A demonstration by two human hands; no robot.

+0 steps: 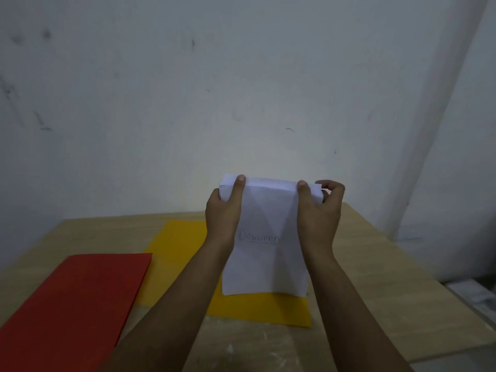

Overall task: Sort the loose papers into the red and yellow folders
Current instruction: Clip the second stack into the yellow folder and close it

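Both hands (224,210) (318,210) hold the papers (265,232) upright, long axis vertical.

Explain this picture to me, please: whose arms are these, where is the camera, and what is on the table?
There is no machine here. A person wears a camera on the head, looking forward and down, so you see their own two bare arms reaching out from the bottom of the picture. That is the only view.

Both hands hold up a stack of white papers by its top edge: the left hand grips the left corner, the right hand the right corner, thumbs on the front. The front sheet has a handwritten word that looks like "Dokumen".

Below lies a wooden table set against a pale wall. On it are two flat folders: a red folder on the left, and a yellow folder beside it, partly hidden behind the arms and papers. Both look closed. The job is to sort the papers into them.
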